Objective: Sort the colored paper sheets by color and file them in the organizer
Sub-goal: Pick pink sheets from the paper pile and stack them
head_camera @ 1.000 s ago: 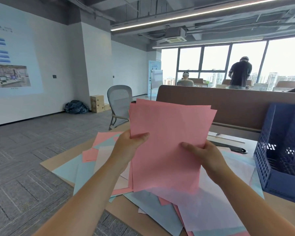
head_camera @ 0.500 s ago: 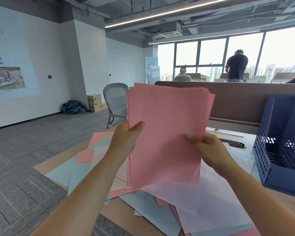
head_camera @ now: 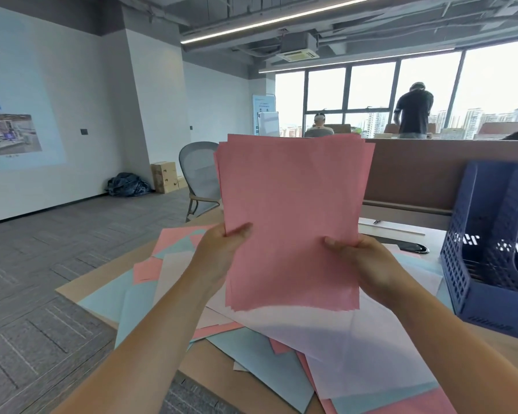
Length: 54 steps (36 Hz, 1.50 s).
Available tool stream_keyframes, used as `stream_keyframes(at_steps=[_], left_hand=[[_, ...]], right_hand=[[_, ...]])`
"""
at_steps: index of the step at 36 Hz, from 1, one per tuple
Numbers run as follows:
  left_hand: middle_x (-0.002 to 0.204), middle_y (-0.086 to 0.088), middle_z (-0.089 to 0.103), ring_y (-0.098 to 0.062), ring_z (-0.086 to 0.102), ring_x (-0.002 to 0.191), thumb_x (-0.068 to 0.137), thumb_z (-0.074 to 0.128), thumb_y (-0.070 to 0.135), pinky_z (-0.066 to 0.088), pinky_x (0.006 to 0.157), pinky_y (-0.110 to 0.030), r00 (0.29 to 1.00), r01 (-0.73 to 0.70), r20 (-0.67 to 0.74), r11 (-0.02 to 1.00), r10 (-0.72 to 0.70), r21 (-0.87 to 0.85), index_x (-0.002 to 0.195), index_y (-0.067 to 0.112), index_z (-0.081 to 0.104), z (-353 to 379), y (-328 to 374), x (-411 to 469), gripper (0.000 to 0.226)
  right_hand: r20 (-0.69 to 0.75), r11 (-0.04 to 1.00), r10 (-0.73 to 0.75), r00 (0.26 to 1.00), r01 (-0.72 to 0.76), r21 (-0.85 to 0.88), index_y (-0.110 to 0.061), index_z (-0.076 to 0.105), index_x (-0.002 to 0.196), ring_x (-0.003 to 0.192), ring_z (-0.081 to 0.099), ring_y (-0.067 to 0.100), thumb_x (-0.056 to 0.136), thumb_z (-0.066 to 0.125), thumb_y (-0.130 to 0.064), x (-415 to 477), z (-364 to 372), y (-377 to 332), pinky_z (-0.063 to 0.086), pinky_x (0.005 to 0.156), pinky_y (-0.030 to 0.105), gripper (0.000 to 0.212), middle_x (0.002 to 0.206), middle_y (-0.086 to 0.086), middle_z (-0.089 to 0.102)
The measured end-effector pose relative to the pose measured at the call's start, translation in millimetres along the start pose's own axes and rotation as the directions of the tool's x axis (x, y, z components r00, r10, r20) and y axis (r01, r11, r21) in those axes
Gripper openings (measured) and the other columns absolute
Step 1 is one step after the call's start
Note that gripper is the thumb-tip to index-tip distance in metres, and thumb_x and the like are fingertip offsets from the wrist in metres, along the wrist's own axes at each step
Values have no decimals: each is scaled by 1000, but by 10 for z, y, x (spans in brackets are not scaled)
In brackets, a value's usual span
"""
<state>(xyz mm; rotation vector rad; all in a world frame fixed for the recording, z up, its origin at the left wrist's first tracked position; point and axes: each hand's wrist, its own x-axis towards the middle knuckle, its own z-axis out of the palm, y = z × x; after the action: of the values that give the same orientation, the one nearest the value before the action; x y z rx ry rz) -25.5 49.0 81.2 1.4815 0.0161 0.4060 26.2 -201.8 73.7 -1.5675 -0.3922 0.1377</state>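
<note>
I hold a stack of pink paper sheets [head_camera: 293, 210] upright in front of me, above the desk. My left hand [head_camera: 222, 252] grips its left edge, thumb on the front. My right hand [head_camera: 365, 264] grips its right edge the same way. Below the stack lies a loose spread of light blue sheets [head_camera: 266, 363], pale lilac sheets [head_camera: 356, 348] and more pink ones [head_camera: 145, 268] on the wooden desk [head_camera: 75, 289]. The dark blue mesh organizer [head_camera: 491, 249] stands at the right on the desk, its slots facing me.
A brown partition [head_camera: 416, 174] runs behind the desk, with a black object [head_camera: 413, 248] lying at its foot. A grey mesh chair [head_camera: 199, 177] stands beyond the desk's far left corner. People work near the windows far behind.
The pink stack has been raised and squared up; its sheets were fanned and tilted before and now line up more upright. Both hands keep their grip on its edges.
</note>
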Motion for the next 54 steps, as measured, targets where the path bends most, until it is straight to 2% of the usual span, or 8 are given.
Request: stream_keyframes(at_steps=[4,11,19,25,30,35,40,54], left_hand=[[102,10,75,-3,70,96,80,79,30,50,86,-25,999,7,-51,1000,-8,-9,108,21,68,44,-146,-62,31],[100,-2,76,-19,72,97,67,84,35,51,98,-46,994,109,1,994,-109,24,105,17,74,60,-494,-163,44],[91,7,77,-7,72,87,74,83,24,49,78,-24,996,85,-23,996,-84,30,92,22,75,113,-428,22,20],[109,11,69,-6,62,106,73,85,30,41,100,-29,980,196,-26,981,-196,3,101,26,69,147,-730,-15,33],[95,14,73,-7,67,98,85,75,22,47,85,-25,995,101,-11,983,-100,151,93,30,71,193,-661,-33,12],[94,9,74,-16,69,94,87,72,23,51,91,-35,1000,20,-25,975,-15,221,94,29,70,427,-439,-100,9],[86,11,70,-14,66,84,77,78,32,50,75,-29,999,5,46,986,-12,164,99,29,68,984,-227,-425,24],[95,3,76,-22,71,93,77,61,36,54,93,-50,876,119,459,989,-147,91,100,26,74,2952,-60,-1667,28]], right_hand=[[9,1000,-12,1000,12,-28,-16,77,106,101,71,23,74,83,-35,-40,62,88,53,92,40,38,106,1,76],[-26,995,96,995,-97,-22,-12,75,108,99,72,24,64,81,-39,-58,101,402,55,93,44,52,104,2,77],[-111,997,67,992,-69,-17,-14,74,107,93,73,20,88,72,-21,27,69,270,57,85,36,20,99,0,77],[-161,979,192,968,-201,-45,-11,72,108,88,74,21,90,71,-20,-18,156,516,59,79,36,20,92,1,78],[-190,975,172,967,-194,-104,-27,66,96,86,68,13,96,63,-30,-107,170,421,52,67,23,5,94,-8,72],[-278,975,151,949,-189,-114,-23,71,100,94,70,20,89,66,-30,-359,-32,198,57,90,41,14,101,-3,75],[-419,972,69,905,-156,-175,-21,72,106,94,72,20,81,74,-39,-861,-540,-42,57,90,43,31,98,-5,76],[-778,948,-57,626,-211,-240,-18,73,86,71,63,18,82,58,-6,-2656,-2056,-508,51,68,31,20,83,3,73]])
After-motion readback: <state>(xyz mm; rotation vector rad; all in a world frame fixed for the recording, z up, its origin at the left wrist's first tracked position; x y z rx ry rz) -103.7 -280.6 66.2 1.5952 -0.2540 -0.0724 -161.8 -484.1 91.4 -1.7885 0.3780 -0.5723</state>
